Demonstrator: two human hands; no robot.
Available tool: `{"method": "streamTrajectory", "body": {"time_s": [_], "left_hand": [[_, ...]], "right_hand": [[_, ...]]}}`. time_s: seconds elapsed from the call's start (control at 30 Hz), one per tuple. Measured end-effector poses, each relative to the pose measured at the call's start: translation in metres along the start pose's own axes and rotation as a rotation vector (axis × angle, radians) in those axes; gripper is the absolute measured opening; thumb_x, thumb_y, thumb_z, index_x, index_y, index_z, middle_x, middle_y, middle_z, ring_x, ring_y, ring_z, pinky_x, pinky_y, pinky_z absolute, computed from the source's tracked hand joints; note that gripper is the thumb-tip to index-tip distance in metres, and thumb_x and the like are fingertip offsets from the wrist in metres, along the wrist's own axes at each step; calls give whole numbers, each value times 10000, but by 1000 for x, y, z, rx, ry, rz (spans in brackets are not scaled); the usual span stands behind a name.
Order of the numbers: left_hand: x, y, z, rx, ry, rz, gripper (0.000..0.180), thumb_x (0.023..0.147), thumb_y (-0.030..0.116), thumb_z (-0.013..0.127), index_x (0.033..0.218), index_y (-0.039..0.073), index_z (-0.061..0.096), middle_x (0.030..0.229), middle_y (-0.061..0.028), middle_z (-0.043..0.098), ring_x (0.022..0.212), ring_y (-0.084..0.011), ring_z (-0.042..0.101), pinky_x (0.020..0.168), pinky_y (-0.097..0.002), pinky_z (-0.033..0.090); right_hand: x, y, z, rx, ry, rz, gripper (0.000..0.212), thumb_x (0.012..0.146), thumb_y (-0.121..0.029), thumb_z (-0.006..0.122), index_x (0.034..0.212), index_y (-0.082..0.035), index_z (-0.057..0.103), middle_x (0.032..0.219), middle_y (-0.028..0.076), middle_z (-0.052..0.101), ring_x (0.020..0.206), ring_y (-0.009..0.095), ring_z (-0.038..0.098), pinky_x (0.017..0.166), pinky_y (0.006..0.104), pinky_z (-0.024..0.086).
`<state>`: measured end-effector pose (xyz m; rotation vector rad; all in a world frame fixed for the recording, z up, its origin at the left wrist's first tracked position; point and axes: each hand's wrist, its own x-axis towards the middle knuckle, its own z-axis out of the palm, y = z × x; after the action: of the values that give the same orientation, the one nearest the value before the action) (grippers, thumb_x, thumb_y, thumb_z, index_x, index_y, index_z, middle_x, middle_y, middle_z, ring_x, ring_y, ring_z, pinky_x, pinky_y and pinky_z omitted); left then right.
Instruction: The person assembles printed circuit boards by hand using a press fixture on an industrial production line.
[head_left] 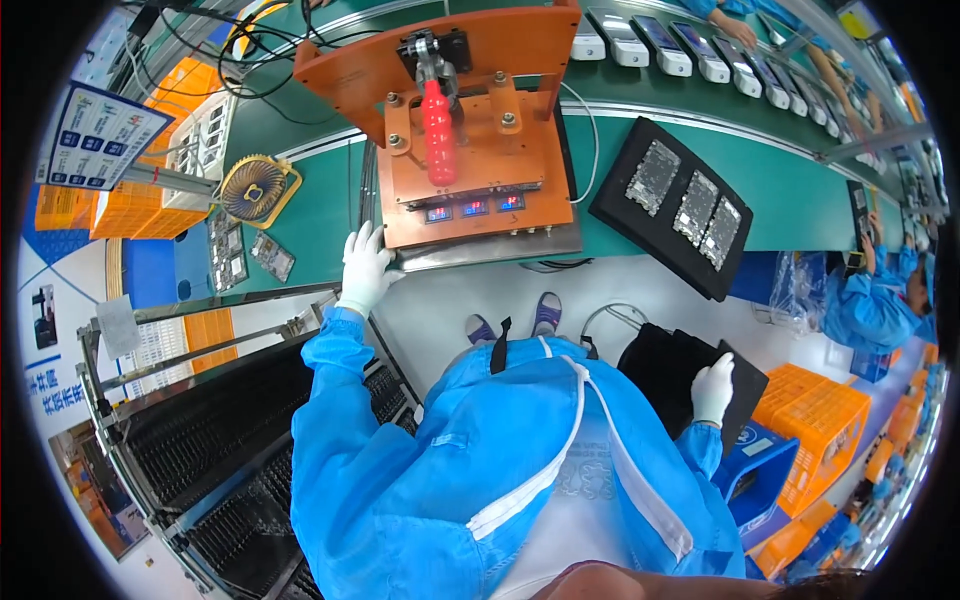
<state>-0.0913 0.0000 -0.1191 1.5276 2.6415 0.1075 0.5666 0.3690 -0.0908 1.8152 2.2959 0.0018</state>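
Note:
My left hand (366, 268), in a white glove, lies at the left front corner of an orange test fixture (400, 232), its fingers stretched out and apart. The fixture has a red-handled toggle clamp (438, 132) and three small lit displays along its front. Down at my right side, my gloved right hand (712, 390) is closed, beside the edge of a flat black panel (745, 408). Whether its fingers grip that panel is hidden. On the bench, right of the fixture, a black tray (640, 218) carries several circuit boards (695, 208).
Loose circuit boards (271, 257) and a yellow fan (258, 190) sit on the bench's left. Handheld devices (660, 48) line the far belt. A black slotted rack (220, 440) stands at my left; orange crates (812, 410) and a blue bin (757, 470) at my right. Co-workers are beyond.

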Motion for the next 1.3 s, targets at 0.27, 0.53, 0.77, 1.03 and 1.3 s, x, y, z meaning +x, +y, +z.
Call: {"method": "streamTrajectory", "body": {"time_s": [0.27,0.53,0.77,1.03,1.3], "left_hand": [[-12,-8,17,120,24,192,290,843,289,819,1031,79,750,1383,-210,651,1450,-412,502,1278,-595,315],[-54,-35,-20,37,131,300,191,817,136,723,989,57,703,1158,-119,684,1276,-354,615,1206,-583,415],[-164,-66,-23,44,210,-166,252,775,54,811,979,24,665,1136,-152,697,1233,-412,637,1082,-545,510],[-161,-67,-10,73,296,-427,233,928,77,732,1138,-21,707,1292,-243,697,1265,-430,632,1123,-525,482],[-90,-59,-4,8,500,-406,165,893,87,787,1012,14,701,1168,-156,739,1172,-394,682,1028,-495,537]], "right_hand": [[-10,-56,-263,368,680,60,500,1121,-100,579,1616,-120,519,1439,229,688,1178,375,747,981,378,593],[85,-38,-247,1098,806,13,580,1135,-184,617,1619,80,436,1601,189,555,1457,261,532,1232,345,383],[223,-37,-130,1724,190,-55,575,1116,-150,631,1619,64,450,1589,174,561,1427,229,560,1224,338,406],[299,-58,-55,1453,125,33,528,1100,-144,649,1582,32,525,1594,167,579,1470,281,544,1243,374,389],[320,-57,-9,1300,174,59,502,1088,-129,635,1541,68,549,1479,167,661,1321,259,644,1140,348,472]]}}
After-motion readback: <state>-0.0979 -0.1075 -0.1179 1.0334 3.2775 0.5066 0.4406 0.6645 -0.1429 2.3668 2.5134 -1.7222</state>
